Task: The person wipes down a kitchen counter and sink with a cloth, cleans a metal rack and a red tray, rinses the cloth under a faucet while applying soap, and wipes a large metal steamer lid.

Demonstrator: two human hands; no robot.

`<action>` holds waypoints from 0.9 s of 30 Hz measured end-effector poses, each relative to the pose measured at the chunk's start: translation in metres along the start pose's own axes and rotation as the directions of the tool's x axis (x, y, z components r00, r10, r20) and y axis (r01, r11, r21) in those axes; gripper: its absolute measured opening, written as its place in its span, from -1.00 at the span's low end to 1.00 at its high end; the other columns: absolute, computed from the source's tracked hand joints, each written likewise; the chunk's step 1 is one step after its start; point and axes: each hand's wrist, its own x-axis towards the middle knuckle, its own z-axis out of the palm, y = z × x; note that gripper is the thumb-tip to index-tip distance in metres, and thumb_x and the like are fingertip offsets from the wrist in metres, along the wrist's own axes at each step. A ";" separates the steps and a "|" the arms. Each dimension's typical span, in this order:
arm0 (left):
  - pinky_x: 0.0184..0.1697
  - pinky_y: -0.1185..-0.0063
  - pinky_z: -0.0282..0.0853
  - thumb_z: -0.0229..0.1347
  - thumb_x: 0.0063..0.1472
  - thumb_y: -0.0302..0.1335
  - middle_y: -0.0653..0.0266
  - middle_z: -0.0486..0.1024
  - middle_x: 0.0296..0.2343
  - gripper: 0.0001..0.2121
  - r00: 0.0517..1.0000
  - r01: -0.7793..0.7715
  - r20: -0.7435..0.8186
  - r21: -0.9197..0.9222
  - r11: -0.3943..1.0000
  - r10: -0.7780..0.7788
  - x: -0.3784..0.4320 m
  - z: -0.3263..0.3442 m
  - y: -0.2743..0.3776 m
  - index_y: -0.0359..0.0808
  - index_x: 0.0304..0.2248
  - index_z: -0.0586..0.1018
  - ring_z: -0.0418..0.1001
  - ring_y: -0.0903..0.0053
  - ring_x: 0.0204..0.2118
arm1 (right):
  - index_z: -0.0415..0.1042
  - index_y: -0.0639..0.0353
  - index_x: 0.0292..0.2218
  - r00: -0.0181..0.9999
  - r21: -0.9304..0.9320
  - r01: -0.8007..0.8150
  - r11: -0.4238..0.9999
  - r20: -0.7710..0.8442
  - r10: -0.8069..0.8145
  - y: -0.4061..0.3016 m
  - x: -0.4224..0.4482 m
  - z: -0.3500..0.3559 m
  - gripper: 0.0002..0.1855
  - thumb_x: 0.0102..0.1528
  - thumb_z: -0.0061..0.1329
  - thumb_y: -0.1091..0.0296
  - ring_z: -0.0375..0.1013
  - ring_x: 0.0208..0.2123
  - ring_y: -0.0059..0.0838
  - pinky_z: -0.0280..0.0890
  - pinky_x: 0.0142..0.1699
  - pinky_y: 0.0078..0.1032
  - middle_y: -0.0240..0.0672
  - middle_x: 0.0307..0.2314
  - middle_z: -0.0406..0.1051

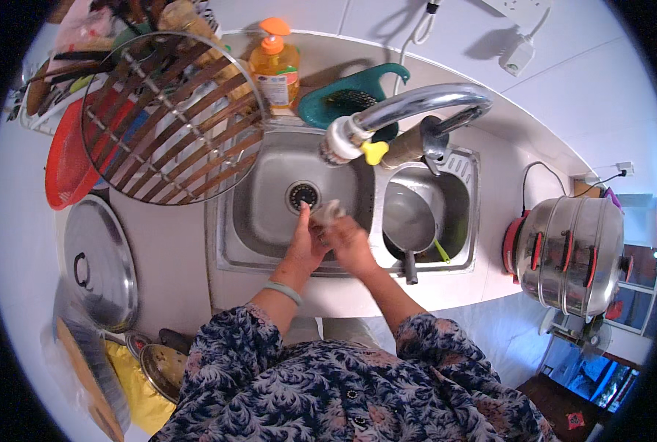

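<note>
My left hand (305, 246) is held over the left basin of a steel double sink (273, 152), with its thumb pointing up toward the drain strainer (303, 195). Close against it, my right hand (352, 245) is blurred, and its fingers are curled at a small pale thing (329, 211). That thing is too smeared to name; it may be a wet cloth. The inner side of my left hand is partly hidden, so its grip does not show. Above the basin hangs the chrome faucet (428, 102), which has a white spout fitting (342, 141) with a yellow lever (375, 152).
In the right basin sits a grey pan (408, 218) with its handle over the rim. A round slatted rack (174, 119) overhangs the left basin's edge. Behind stand a soap bottle (275, 69) and a teal strainer (342, 99). A stacked steamer (571, 254) is right; a lid (101, 262) left.
</note>
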 end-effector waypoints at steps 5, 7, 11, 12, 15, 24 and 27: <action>-0.05 0.34 0.33 -0.12 0.20 -0.30 0.16 0.39 -0.18 -0.68 0.991 -0.097 0.079 -0.101 0.990 0.105 0.007 0.010 0.002 -0.34 -0.14 0.36 0.37 0.34 -0.11 | 0.34 0.28 -0.28 0.985 -0.098 0.144 0.985 -0.083 -0.153 -0.014 -0.011 -0.054 -0.83 0.09 -0.15 0.40 0.45 -0.39 -0.22 0.34 -0.25 -0.39 -0.14 -0.37 0.42; 0.08 0.26 0.21 -0.12 0.12 -0.45 0.06 0.35 -0.10 -0.66 0.988 -0.111 0.087 -0.146 0.983 0.124 0.007 0.014 0.005 -0.39 -0.10 0.34 0.30 0.18 -0.02 | 0.36 0.28 -0.22 0.904 0.328 -0.076 0.942 -0.376 0.204 0.019 0.001 -0.101 -0.72 0.15 -0.16 0.25 0.38 -0.43 -0.58 0.33 -0.33 -0.60 -0.33 -0.41 0.41; 0.07 0.21 0.19 -0.09 0.10 -0.46 0.06 0.35 -0.11 -0.66 0.987 -0.132 0.066 -0.217 0.967 0.150 0.002 0.034 0.027 -0.40 -0.11 0.34 0.30 0.17 -0.03 | 0.20 0.30 0.00 0.812 0.497 -0.201 0.844 -0.397 0.427 0.037 0.050 -0.163 -0.41 0.18 -0.29 -0.06 0.38 -0.25 -0.45 0.31 -0.20 -0.49 -0.22 -0.25 0.34; 0.06 0.21 0.22 -0.09 0.11 -0.46 0.07 0.36 -0.12 -0.67 0.983 -0.135 0.088 -0.225 0.965 0.159 0.005 0.037 0.030 -0.40 -0.12 0.35 0.32 0.19 -0.04 | 0.18 0.30 0.02 0.843 0.529 -0.208 0.823 -0.330 0.426 0.040 0.064 -0.167 -0.43 0.19 -0.29 -0.02 0.38 -0.24 -0.45 0.31 -0.20 -0.49 -0.21 -0.23 0.33; 0.04 0.21 0.23 -0.09 0.15 -0.41 0.12 0.37 -0.13 -0.68 0.975 -0.139 0.135 -0.236 0.962 0.174 0.010 0.036 0.033 -0.34 -0.11 0.35 0.33 0.21 -0.05 | 0.11 0.24 0.08 0.880 0.528 -0.170 0.832 -0.299 0.370 0.058 0.072 -0.164 -0.43 0.18 -0.24 0.03 0.39 -0.21 -0.43 0.30 -0.18 -0.50 -0.19 -0.17 0.31; 0.08 0.21 0.16 -0.09 0.18 -0.34 0.17 0.32 -0.06 -0.63 0.961 -0.239 0.079 -0.235 0.942 0.264 0.025 0.032 0.048 -0.28 -0.03 0.29 0.27 0.23 0.01 | 0.07 0.14 0.09 0.821 0.572 -0.228 0.788 -0.322 0.471 0.099 0.061 -0.126 -0.57 0.22 -0.31 0.25 0.41 -0.23 -0.41 0.33 -0.21 -0.50 -0.21 -0.22 0.35; 0.09 0.22 0.15 -0.12 0.19 -0.34 0.18 0.31 -0.06 -0.62 0.965 -0.240 0.042 -0.246 0.939 0.258 0.026 0.040 0.049 -0.28 -0.02 0.28 0.26 0.23 0.02 | 0.10 0.17 0.07 0.804 0.648 -0.252 0.719 -0.274 0.528 0.102 0.060 -0.125 -0.59 0.22 -0.31 0.24 0.43 -0.28 -0.39 0.35 -0.28 -0.50 -0.20 -0.26 0.36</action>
